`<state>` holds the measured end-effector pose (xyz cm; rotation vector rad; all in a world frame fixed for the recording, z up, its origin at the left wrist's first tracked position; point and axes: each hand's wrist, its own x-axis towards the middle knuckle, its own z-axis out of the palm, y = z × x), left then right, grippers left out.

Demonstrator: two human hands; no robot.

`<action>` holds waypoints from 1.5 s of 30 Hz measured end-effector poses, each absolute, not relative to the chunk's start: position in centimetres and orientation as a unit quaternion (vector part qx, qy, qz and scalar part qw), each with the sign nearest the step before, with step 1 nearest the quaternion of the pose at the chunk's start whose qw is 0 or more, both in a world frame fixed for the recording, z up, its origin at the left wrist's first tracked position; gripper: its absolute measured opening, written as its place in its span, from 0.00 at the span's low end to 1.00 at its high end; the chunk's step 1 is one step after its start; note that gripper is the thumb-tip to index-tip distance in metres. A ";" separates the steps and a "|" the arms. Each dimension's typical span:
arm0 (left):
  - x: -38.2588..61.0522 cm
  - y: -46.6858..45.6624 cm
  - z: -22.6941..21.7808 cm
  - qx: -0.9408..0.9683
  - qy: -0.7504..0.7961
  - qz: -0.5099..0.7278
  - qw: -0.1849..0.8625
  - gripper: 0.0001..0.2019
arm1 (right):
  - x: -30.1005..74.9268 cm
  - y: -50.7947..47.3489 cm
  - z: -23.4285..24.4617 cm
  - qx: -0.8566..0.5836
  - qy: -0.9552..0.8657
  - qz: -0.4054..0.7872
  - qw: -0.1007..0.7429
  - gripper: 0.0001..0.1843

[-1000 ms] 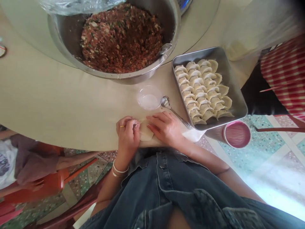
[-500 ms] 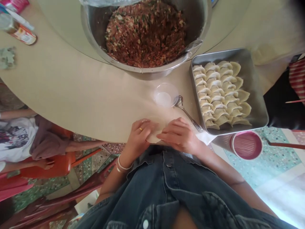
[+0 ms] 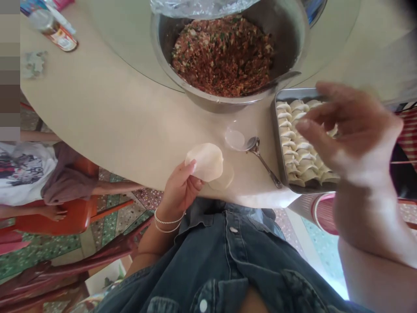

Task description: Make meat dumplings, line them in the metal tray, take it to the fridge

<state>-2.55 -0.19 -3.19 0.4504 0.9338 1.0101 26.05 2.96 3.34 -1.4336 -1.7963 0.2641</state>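
A round dumpling wrapper (image 3: 206, 161) is pinched between the thumb and fingers of my left hand (image 3: 184, 184), above the table's front edge. Just beneath it, another pale wrapper (image 3: 224, 177) seems to lie on the tabletop. My right hand (image 3: 350, 126) is raised close to the camera, over the metal tray (image 3: 295, 189), thumb and fingers apart and nothing visible in them. Rows of folded dumplings (image 3: 304, 152) fill the tray's left part; my hand hides the rest. A metal spoon (image 3: 265, 163) rests beside a small clear dish (image 3: 235, 138).
A big steel bowl (image 3: 211, 102) of minced filling (image 3: 224, 61) stands at the back, plastic film (image 3: 202, 8) over its far rim. A jar (image 3: 60, 37) is at far left. A seated person (image 3: 29, 174) is left of the table. A pink bin (image 3: 325, 213) stands below the tray.
My right hand has let go of the dough and swung up and right over the tray. My left hand has lifted, now holding a flat wrapper. The view has shifted left.
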 end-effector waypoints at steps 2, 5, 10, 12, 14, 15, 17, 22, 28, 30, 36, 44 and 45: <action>-2.7 0.0 -2.7 0.175 0.406 0.466 0.767 0.16 | 26.8 5.4 3.3 -0.584 -0.711 0.109 0.376 0.36; -2.9 -0.1 -2.2 0.181 0.378 0.458 0.784 0.15 | 26.6 8.2 3.4 -0.579 -0.726 0.125 0.349 0.36; -3.3 -0.2 -2.8 0.248 0.401 0.473 0.744 0.19 | 24.4 10.0 4.6 -0.555 -0.758 0.089 0.332 0.16; -3.5 -0.1 -3.2 0.310 0.410 0.495 0.700 0.11 | 23.6 10.4 5.0 -0.530 -0.782 0.067 0.322 0.13; -3.6 0.1 -3.5 0.403 0.410 0.514 0.636 0.09 | 23.2 10.8 5.4 -0.507 -0.802 0.046 0.314 0.13; -3.7 0.3 -3.6 0.445 0.411 0.527 0.597 0.10 | 23.1 11.1 5.5 -0.498 -0.809 0.038 0.310 0.13; -4.0 0.6 -3.7 0.492 0.421 0.548 0.530 0.11 | 22.9 11.4 5.7 -0.486 -0.819 0.035 0.303 0.13; -5.0 1.3 -3.9 0.456 0.413 0.587 0.526 0.07 | 23.0 11.8 6.3 -0.468 -0.820 0.041 0.328 0.12; -5.1 1.4 -3.1 0.317 0.386 0.592 0.633 0.14 | 22.9 12.2 6.7 -0.494 -0.767 0.048 0.407 0.16; -4.8 1.5 -2.8 0.267 0.373 0.575 0.678 0.15 | 22.8 12.7 6.5 -0.481 -0.772 0.043 0.413 0.16; -4.0 3.3 -3.0 0.053 0.428 0.507 0.747 0.10 | 22.9 14.2 5.9 -0.476 -0.793 0.013 0.379 0.17; -4.8 4.0 -2.9 0.007 0.396 0.508 0.764 0.26 | 22.8 15.6 5.9 -0.497 -0.825 0.009 0.269 0.15; -4.9 3.9 -2.8 0.013 0.395 0.510 0.764 0.25 | 22.7 15.7 6.0 -0.499 -0.823 0.019 0.272 0.15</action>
